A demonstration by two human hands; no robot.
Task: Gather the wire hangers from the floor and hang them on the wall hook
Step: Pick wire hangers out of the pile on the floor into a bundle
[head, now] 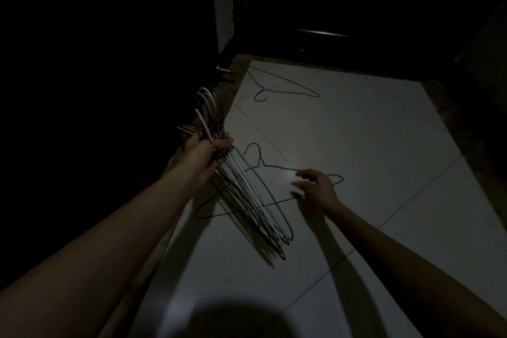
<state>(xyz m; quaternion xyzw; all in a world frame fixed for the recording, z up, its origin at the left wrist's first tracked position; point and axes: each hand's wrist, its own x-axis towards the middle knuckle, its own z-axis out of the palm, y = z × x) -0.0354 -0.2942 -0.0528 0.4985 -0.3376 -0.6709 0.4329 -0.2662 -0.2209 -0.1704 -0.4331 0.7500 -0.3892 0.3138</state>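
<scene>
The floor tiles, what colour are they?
The floor tiles look plain white or pale grey in the dim head view.

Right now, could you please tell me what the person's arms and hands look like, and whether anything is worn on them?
Both forearms are bare as far as the frame shows: no sleeves, gloves, watch or bands visible. The left hand and the right hand show no rings that I can make out, though the dim light hides fine detail.
</scene>
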